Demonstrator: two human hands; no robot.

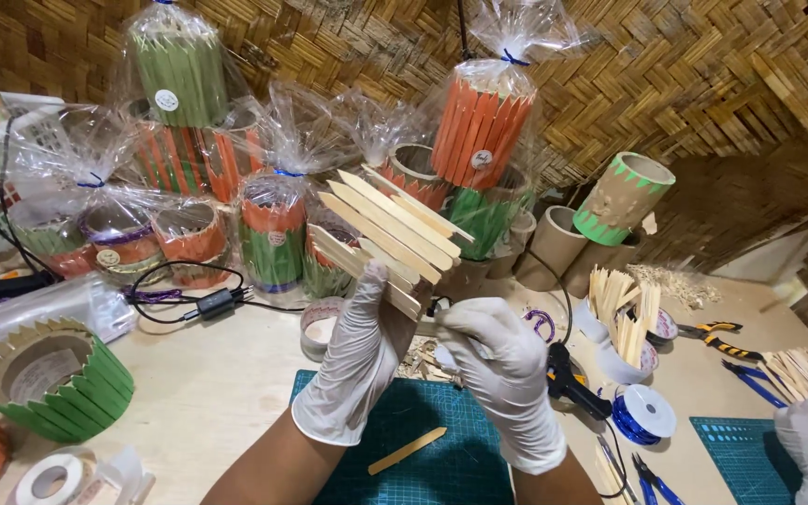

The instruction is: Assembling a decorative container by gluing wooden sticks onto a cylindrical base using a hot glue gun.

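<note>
Head view — the wooden sticks (pixel 387 238) point toward 4 o'clock, pinched in the raised left hand (pixel 359 360) — the right hand (pixel 500 360) fingers curl closed at their bottom end.

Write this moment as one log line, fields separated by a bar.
left hand: holds fan of pointed wooden sticks | right hand: beside fan's base, contact unclear | cutting mat: one loose stick

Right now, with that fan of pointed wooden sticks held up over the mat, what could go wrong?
1. The left hand pinches the fan of pale pointed wooden sticks only at the lower ends; one could slip out onto the green cutting mat.
2. The tips lean toward the cellophane-wrapped orange and green stick holders; a swing might tear the wrap or topple one.
3. The right hand sits near the black glue gun, whose cord could snag.
</note>
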